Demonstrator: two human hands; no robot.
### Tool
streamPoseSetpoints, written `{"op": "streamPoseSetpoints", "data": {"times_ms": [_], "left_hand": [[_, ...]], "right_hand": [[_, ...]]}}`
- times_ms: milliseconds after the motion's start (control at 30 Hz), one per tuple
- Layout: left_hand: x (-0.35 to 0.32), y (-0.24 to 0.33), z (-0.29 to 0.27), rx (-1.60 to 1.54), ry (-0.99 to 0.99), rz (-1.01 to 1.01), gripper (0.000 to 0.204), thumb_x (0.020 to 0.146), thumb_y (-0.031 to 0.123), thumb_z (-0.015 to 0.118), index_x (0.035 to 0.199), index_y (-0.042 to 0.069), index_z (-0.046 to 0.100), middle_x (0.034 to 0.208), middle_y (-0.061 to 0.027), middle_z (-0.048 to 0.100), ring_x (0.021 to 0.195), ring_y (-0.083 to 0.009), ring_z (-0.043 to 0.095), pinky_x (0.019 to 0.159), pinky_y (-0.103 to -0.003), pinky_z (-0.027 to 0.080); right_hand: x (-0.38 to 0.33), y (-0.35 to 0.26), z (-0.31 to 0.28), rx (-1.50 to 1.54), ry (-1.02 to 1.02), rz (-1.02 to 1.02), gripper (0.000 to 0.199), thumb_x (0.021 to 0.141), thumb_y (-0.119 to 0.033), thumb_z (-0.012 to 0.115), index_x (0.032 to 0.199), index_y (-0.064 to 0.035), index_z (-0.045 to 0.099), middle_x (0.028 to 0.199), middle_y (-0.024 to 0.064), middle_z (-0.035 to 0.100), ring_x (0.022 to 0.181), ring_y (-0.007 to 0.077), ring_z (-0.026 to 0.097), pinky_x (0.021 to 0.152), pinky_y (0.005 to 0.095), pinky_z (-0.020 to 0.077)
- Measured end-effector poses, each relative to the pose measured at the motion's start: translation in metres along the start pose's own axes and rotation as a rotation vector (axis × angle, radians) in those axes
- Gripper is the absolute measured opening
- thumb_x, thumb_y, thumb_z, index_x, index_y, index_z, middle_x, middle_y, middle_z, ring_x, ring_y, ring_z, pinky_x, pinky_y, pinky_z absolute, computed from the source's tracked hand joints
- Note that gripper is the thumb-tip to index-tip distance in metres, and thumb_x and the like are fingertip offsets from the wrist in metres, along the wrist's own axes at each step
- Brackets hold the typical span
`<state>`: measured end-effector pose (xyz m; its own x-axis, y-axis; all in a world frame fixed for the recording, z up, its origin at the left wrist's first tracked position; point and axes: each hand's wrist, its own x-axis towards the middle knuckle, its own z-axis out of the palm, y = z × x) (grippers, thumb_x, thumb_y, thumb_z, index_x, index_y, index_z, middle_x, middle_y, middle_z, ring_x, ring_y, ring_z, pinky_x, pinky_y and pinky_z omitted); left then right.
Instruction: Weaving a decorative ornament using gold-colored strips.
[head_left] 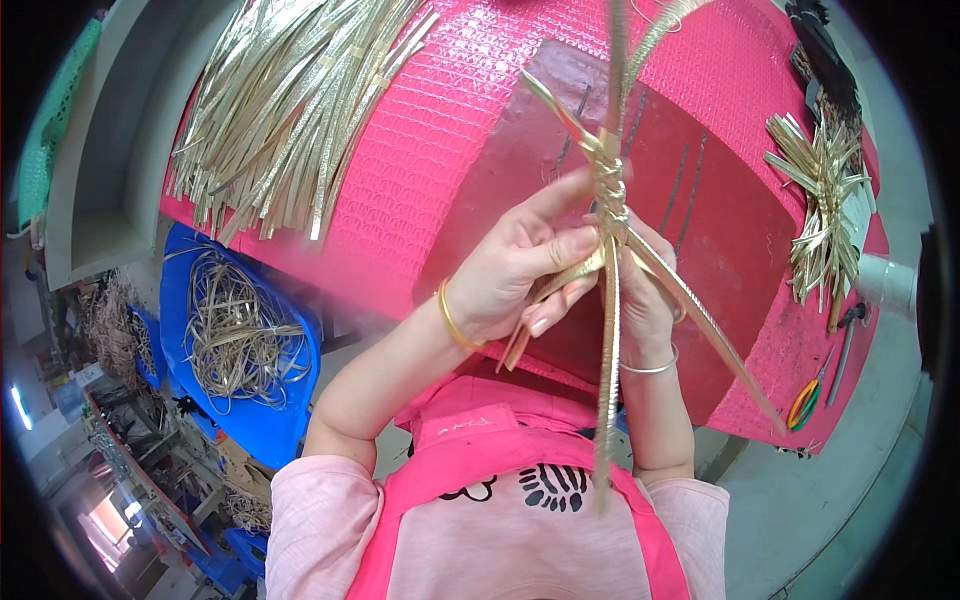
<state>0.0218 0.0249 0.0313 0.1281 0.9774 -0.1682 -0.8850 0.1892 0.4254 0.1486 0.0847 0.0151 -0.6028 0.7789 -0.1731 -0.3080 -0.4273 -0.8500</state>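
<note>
A braid of shiny gold strips [611,190] is held upright between my two hands, above a dark red board [730,225]. My left hand [535,260] pinches it from the left with thumb and fingers, just below the knotted part. My right hand [648,305] is closed round the strips from behind; its fingers are partly hidden by them. Loose strip ends fan out: one hangs straight down toward my apron, one slants to the lower right, others stick up beyond the braid. A folded strip comes out below my left fingers.
A thick bundle of gold strips [300,110] lies at the far left on the pink mat [420,170]. A blue bin [180,290] holds tangled strips below it. On the right are braided gold pieces [825,215], a hammer [845,340] and scissors with coloured handles [803,405].
</note>
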Motion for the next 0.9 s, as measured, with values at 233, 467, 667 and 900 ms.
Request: {"op": "streamPoseSetpoints", "data": {"times_ms": [233,467,667,900], "left_hand": [[-0.017,0.008,0.009,0.827,0.217,0.32,0.037,0.074,0.001,0.054,0.11,-0.001,0.045,0.084,-0.0101,0.058,0.074,-0.0152,0.056,0.07,-0.026,0.045],[-0.006,0.006,0.01,0.032,0.213,0.036,0.023,0.079,0.01,0.052,0.097,-0.003,0.05,0.082,-0.0097,0.058,0.076,-0.0147,0.055,0.07,-0.023,0.044],[-0.005,0.011,0.003,0.387,0.289,0.01,0.021,0.076,0.009,0.056,0.092,-0.004,0.052,0.075,-0.0055,0.056,0.066,-0.0095,0.053,0.061,-0.019,0.043],[-0.022,0.005,0.01,0.92,0.456,0.361,0.016,0.076,0.002,0.054,0.09,-0.006,0.056,0.084,-0.0078,0.059,0.077,-0.0105,0.054,0.07,-0.022,0.043]], "right_hand": [[-0.001,-0.005,0.006,0.118,0.004,0.046,0.016,0.071,-0.004,0.061,0.086,-0.0001,0.054,0.08,0.0053,0.057,0.073,0.0095,0.052,0.069,0.0218,0.0401],[-0.011,-0.001,0.013,0.121,-0.001,-0.165,0.021,0.074,0.0,0.055,0.095,0.0005,0.051,0.089,0.0075,0.055,0.081,0.0129,0.052,0.072,0.0245,0.0406],[-0.007,-0.006,0.021,-0.004,0.146,0.039,0.016,0.074,-0.001,0.056,0.088,0.0006,0.05,0.078,0.0039,0.052,0.075,0.0096,0.05,0.069,0.0214,0.0404],[0.003,-0.005,0.02,-0.722,0.055,-0.286,0.014,0.07,-0.011,0.062,0.074,-0.004,0.05,0.068,0.0015,0.052,0.064,0.0128,0.047,0.068,0.0258,0.0333]]}}
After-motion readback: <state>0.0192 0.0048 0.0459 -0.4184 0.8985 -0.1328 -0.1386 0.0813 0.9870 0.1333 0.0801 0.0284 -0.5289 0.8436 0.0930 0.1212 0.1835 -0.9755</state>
